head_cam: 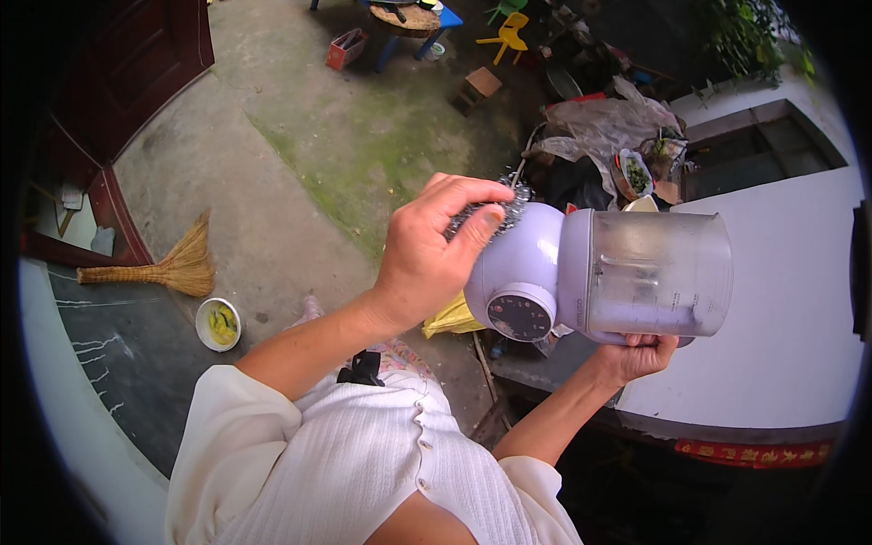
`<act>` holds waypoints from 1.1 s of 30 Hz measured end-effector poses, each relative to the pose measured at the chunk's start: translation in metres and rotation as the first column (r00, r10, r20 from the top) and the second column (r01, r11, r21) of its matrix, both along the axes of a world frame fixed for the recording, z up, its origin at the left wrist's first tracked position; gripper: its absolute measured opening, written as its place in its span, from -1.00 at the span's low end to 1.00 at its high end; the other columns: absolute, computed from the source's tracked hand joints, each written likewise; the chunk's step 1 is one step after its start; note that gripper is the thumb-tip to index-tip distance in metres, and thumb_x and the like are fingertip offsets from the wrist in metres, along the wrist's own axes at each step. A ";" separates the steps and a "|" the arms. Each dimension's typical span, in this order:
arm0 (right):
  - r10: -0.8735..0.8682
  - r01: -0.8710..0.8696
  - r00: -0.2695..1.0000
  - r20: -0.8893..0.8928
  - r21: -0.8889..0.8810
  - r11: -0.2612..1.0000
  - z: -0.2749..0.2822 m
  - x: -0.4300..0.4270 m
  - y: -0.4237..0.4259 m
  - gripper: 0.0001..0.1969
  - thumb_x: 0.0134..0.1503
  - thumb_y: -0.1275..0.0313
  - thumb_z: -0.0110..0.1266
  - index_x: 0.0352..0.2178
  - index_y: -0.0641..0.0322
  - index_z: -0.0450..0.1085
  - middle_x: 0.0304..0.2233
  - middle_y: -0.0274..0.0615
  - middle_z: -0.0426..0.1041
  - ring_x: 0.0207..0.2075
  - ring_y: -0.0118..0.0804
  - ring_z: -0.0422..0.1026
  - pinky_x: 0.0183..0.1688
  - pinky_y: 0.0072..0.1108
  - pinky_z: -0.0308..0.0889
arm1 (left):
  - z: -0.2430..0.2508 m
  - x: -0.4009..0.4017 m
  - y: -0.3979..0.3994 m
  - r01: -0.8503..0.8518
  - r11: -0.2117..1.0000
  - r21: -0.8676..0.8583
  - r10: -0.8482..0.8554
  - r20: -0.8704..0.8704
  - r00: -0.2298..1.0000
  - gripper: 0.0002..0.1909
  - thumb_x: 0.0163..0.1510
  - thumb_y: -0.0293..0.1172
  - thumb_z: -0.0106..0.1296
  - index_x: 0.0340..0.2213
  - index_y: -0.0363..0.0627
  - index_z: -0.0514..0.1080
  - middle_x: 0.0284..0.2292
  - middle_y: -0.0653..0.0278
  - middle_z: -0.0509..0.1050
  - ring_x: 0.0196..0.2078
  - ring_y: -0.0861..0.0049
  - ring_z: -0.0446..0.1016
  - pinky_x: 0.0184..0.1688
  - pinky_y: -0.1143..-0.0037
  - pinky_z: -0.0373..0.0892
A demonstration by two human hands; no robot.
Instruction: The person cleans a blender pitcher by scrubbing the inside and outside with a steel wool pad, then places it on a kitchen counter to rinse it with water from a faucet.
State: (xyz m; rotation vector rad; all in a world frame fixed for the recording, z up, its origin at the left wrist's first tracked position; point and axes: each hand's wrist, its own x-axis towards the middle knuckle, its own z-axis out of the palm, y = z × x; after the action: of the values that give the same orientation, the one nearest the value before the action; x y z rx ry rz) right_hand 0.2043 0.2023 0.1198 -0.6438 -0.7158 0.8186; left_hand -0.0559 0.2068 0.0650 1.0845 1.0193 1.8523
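A lilac countertop blender (pixel 521 255) is held sideways in front of me, its round base to the left and its clear, clouded jug (pixel 661 272) to the right. A dark round control panel (pixel 521 315) on the base faces towards me. My left hand (pixel 436 245) grips a steel wool scourer (pixel 514 201) against the far, upper side of the base. Underneath the jug, my right hand (pixel 640 357) holds the blender near its handle, which is mostly hidden.
A straw broom (pixel 170 266) and a white bowl with yellow food (pixel 219 325) are on the left. Beyond stand a wooden stool (pixel 480 85), a yellow chair (pixel 507 35) and a round chopping board (pixel 409 20). Clutter under plastic sheeting (pixel 606 122) lies beside a white wall (pixel 763 272).
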 end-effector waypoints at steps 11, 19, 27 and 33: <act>0.018 -0.013 0.988 0.151 -0.032 0.999 -0.013 0.015 -0.007 -0.70 -0.11 0.43 -0.12 -0.84 -0.02 0.02 -0.88 -0.41 0.07 -0.85 -0.52 0.08 -0.74 -0.66 0.09 | -0.023 0.015 -0.015 0.054 0.986 0.159 -0.008 -0.278 0.961 -0.88 -0.02 -0.61 0.05 -0.37 -0.23 0.49 -0.36 0.19 0.51 -0.29 0.31 0.44 -0.23 0.46 0.37; 0.001 0.002 0.999 0.044 -0.083 0.997 -0.016 0.000 -0.006 -0.72 -0.13 0.46 -0.11 -0.83 0.02 0.05 -0.88 -0.42 0.03 -0.85 -0.49 0.10 -0.76 -0.62 0.08 | -0.021 0.035 -0.008 -0.142 0.968 0.205 0.201 -0.309 0.930 -0.88 0.03 -0.58 0.03 -0.32 -0.26 0.43 -0.31 0.15 0.48 -0.23 0.30 0.43 -0.20 0.46 0.37; -0.004 -0.002 0.999 -0.046 -0.136 0.991 -0.027 -0.020 -0.002 -0.78 -0.11 0.52 -0.10 -0.77 0.09 0.12 -0.83 -0.38 0.10 -0.84 -0.45 0.13 -0.75 -0.59 0.11 | -0.060 0.058 -0.031 -0.217 0.976 -0.013 0.212 -0.154 0.965 -0.80 0.00 -0.61 0.02 -0.29 -0.29 0.31 -0.19 0.04 0.37 -0.12 0.23 0.36 -0.06 0.40 0.28; -0.111 0.102 0.993 -0.031 -0.209 0.973 -0.029 -0.029 0.003 -0.82 -0.09 0.51 -0.06 -0.73 0.10 0.18 -0.81 -0.40 0.13 -0.80 -0.46 0.15 -0.66 -0.60 0.14 | -0.066 0.073 -0.043 0.019 0.988 0.151 0.024 -0.276 0.961 -0.78 -0.08 -0.68 0.03 -0.34 -0.27 0.30 -0.24 0.06 0.38 -0.17 0.17 0.38 -0.12 0.39 0.32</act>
State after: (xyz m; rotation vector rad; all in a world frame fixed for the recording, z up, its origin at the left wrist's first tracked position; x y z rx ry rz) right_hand 0.1757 0.2050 0.0909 -0.8426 -0.5561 0.8113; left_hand 0.0168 0.1637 -0.0012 1.4675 1.0463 1.8382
